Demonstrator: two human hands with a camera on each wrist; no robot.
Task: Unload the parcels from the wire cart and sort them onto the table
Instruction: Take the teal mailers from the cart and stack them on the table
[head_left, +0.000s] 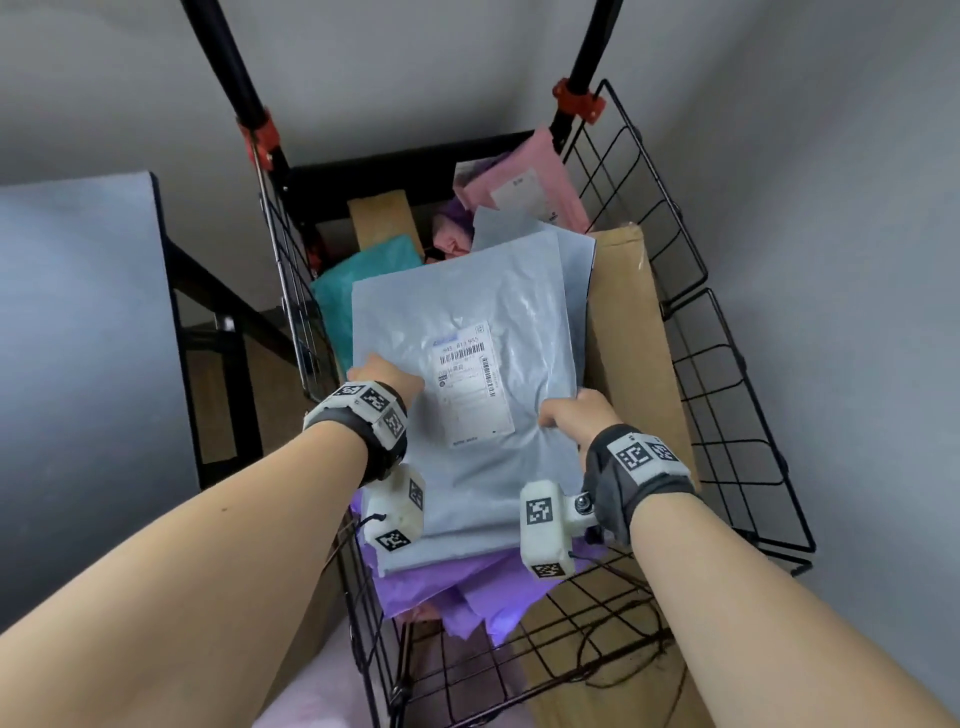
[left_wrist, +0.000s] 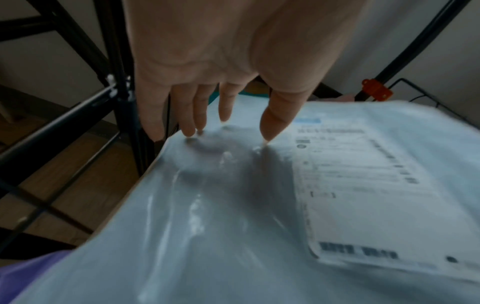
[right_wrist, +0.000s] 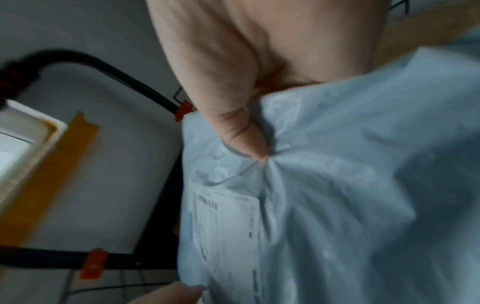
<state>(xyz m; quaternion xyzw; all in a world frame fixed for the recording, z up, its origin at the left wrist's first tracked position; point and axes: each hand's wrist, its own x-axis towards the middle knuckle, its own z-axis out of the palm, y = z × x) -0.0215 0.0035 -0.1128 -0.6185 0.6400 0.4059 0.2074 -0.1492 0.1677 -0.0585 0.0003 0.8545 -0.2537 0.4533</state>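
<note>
Looking down from the head view, the wire cart (head_left: 691, 291) is standing packed with parcels, and a grey mailer bag (head_left: 467, 374) with a white shipping label (head_left: 470, 382) is lying on top of the pile. The left hand (head_left: 382, 376) is resting on the bag's left edge, while the right hand (head_left: 576, 415) is gripping its right edge. Under and around it are sitting a purple bag (head_left: 467, 582), a teal bag (head_left: 353, 291), a pink mailer (head_left: 524, 187) and a long cardboard box (head_left: 634, 353) leaning along the right wall. Off to the left, a grey bench (head_left: 78, 332) is showing only a bare part of its top, so as far as this view tells, the unloading is at an early stage, with most of the load left in the cart.

Turning to the left wrist view, the left hand (left_wrist: 221, 67) is spread open, its fingertips (left_wrist: 270, 131) pressing down on the bag (left_wrist: 233, 216) near its edge, not curling round it.

Turning to the right wrist view, the right hand (right_wrist: 259, 57) is pinching the bag (right_wrist: 350, 195), the thumb (right_wrist: 244, 133) digging in and gathering the plastic into creases just above the label (right_wrist: 228, 226). The other fingers are hidden behind the bag.
</note>
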